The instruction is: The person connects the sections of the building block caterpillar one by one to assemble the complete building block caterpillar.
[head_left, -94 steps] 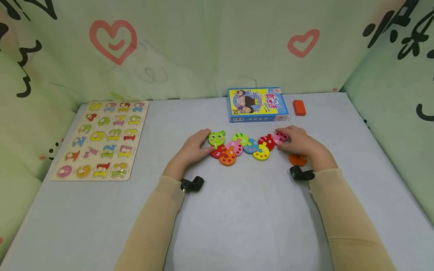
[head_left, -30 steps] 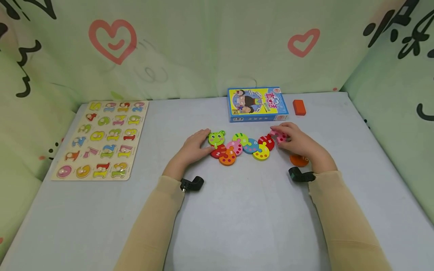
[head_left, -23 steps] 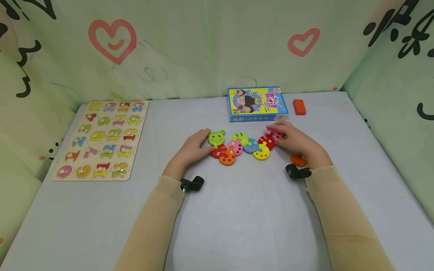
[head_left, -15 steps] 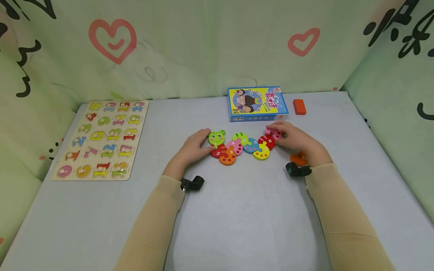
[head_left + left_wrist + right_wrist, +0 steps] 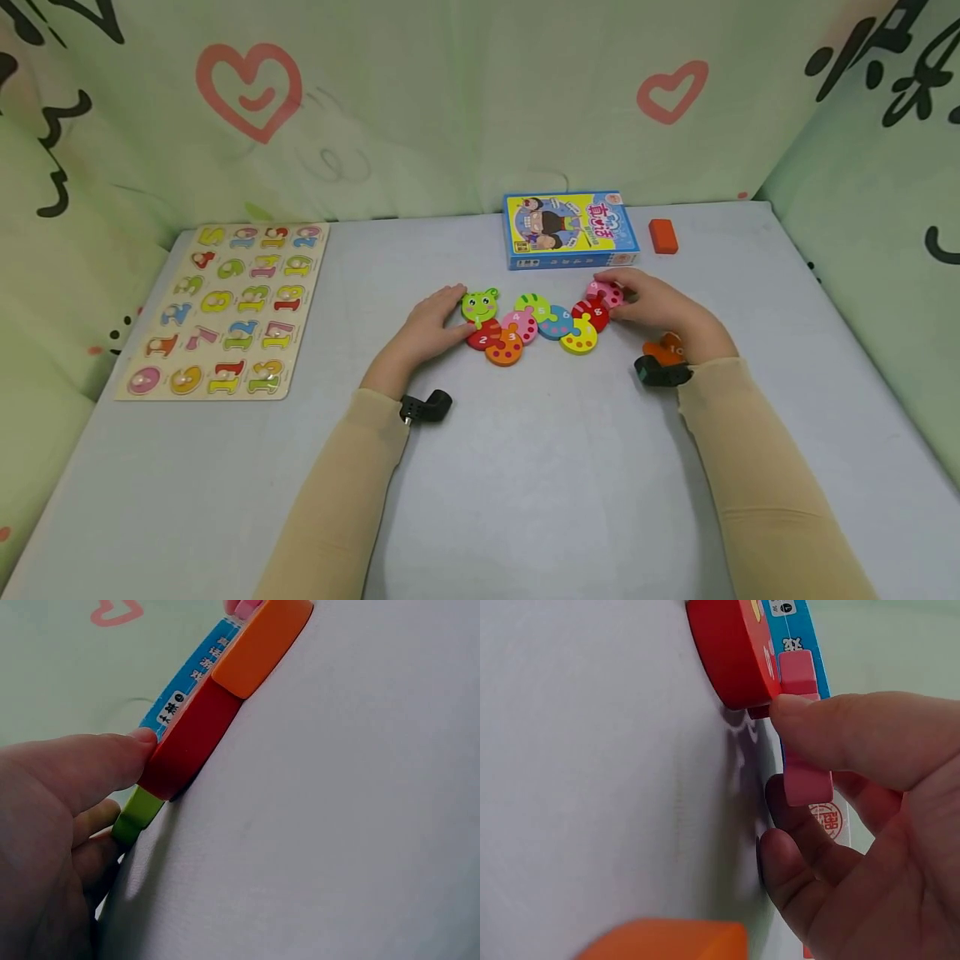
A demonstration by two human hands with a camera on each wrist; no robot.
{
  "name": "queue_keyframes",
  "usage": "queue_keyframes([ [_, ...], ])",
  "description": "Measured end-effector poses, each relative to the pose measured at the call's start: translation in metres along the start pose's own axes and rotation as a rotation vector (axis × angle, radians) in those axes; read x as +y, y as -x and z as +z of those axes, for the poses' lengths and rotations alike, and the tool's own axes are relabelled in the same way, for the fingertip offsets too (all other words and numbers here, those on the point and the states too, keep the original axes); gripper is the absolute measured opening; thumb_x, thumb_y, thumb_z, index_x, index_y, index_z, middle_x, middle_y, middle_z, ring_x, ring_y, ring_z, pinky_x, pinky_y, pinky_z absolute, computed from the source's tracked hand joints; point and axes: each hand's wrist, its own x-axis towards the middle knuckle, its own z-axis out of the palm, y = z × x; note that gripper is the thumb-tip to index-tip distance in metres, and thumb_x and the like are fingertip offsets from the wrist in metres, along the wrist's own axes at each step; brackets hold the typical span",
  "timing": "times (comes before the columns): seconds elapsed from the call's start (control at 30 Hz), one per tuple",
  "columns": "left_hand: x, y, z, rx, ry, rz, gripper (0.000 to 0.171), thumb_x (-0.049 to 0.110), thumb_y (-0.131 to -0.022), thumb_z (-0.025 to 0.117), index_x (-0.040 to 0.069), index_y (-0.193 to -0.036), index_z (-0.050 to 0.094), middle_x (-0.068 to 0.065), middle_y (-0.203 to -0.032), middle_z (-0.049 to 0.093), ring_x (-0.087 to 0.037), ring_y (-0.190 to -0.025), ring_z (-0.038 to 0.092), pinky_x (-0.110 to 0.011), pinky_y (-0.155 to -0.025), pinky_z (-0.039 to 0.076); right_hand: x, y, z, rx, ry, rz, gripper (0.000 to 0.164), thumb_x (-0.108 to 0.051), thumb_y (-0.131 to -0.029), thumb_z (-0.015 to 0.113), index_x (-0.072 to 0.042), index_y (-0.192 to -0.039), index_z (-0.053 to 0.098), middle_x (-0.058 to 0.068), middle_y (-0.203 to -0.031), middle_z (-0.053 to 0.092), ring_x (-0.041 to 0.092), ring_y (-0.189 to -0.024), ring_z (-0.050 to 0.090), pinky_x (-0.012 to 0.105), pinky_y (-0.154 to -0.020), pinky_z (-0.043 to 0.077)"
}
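A caterpillar of flat, coloured puzzle pieces lies across the table, from a green smiling head (image 5: 478, 307) to a red striped piece (image 5: 592, 313). My left hand (image 5: 426, 332) holds its head end, fingers beside the green head and thumb on the red piece (image 5: 196, 735) marked 2. With thumb and fingers, my right hand (image 5: 660, 307) pinches a pink spotted puzzle piece (image 5: 808, 784) by its edges. That pink piece meets the striped one at the right end; how fully they interlock I cannot tell. An orange piece (image 5: 664, 347) lies near my right wrist, partly hidden.
A wooden number board (image 5: 228, 312) lies at the left. At the back stand a blue and yellow box (image 5: 570, 232) and a small orange-red block (image 5: 663, 237). Cloth walls (image 5: 465, 108) enclose the table (image 5: 525, 483) behind and at the sides.
My right hand has moved slightly left and away from me, bringing the pink piece to the striped red one. The orange piece looks shifted or tilted near my wrist. My left hand stays put.
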Motion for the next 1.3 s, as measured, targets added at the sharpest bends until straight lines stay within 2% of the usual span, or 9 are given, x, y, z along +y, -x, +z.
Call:
queue_keyframes([
  [0.33, 0.0003, 0.0004, -0.0002, 0.004, 0.001, 0.000, 0.068, 0.038, -0.088, 0.053, 0.016, -0.145, 0.023, -0.002, -0.151, 0.022, -0.019, -0.141, 0.015, -0.040, -0.115, 0.013, 0.0010, -0.0054, -0.0033, -0.019, 0.015, -0.018, 0.068, -0.011, -0.083, 0.063, -0.017, -0.142, 0.029, 0.021, -0.150, 0.012, 0.042, -0.135, 0.012, 0.060, -0.097, 0.035],
  [0.47, 0.0008, 0.0006, -0.0008, 0.002, 0.001, 0.000, 0.069, 0.038, -0.088, 0.053, 0.016, -0.145, 0.023, -0.002, -0.151, 0.022, -0.019, -0.141, 0.015, -0.040, -0.116, 0.012, 0.0007, -0.0065, -0.0049, -0.027, 0.035, -0.027, 0.072, -0.010, -0.082, 0.064, -0.015, -0.143, 0.027, 0.021, -0.150, 0.011, 0.042, -0.136, 0.009, 0.061, -0.099, 0.032],
  [0.6, 0.0014, 0.0011, -0.0015, 0.000, -0.001, 0.003, 0.069, 0.038, -0.088, 0.053, 0.015, -0.145, 0.023, -0.002, -0.151, 0.023, -0.019, -0.141, 0.015, -0.040, -0.116, 0.012, -0.0014, -0.0066, -0.0060, -0.031, 0.046, -0.031, 0.069, -0.010, -0.081, 0.064, -0.015, -0.142, 0.031, 0.021, -0.150, 0.012, 0.042, -0.136, 0.008, 0.061, -0.098, 0.033],
  [0.83, 0.0015, 0.0008, -0.0013, 0.000, -0.004, 0.001, 0.068, 0.038, -0.088, 0.053, 0.015, -0.145, 0.023, -0.002, -0.151, 0.023, -0.019, -0.141, 0.015, -0.041, -0.116, 0.012, -0.0058, -0.0055, -0.0085, -0.081, 0.044, -0.035, 0.066, -0.010, -0.082, 0.063, -0.018, -0.141, 0.033, 0.020, -0.146, 0.023, 0.041, -0.132, 0.017, 0.059, -0.096, 0.038],
  [0.93, 0.0015, 0.0006, -0.0006, 0.002, -0.002, 0.001, 0.068, 0.038, -0.088, 0.054, 0.015, -0.145, 0.024, -0.002, -0.151, 0.023, -0.019, -0.141, 0.015, -0.041, -0.115, 0.012, -0.0055, -0.0047, -0.0093, -0.096, 0.046, -0.021, 0.068, -0.011, -0.082, 0.063, -0.019, -0.142, 0.031, 0.020, -0.145, 0.023, 0.041, -0.131, 0.018, 0.059, -0.095, 0.038],
  [1.3, 0.0016, 0.0012, -0.0017, -0.004, -0.004, 0.006, 0.068, 0.038, -0.088, 0.053, 0.015, -0.145, 0.023, -0.002, -0.151, 0.022, -0.019, -0.141, 0.015, -0.040, -0.116, 0.012, 0.0026, -0.0019, -0.0057, -0.066, -0.013, 0.054, 0.067, -0.023, -0.085, 0.062, -0.022, -0.143, 0.029, 0.020, -0.146, 0.023, 0.041, -0.131, 0.021, 0.061, -0.098, 0.034],
])
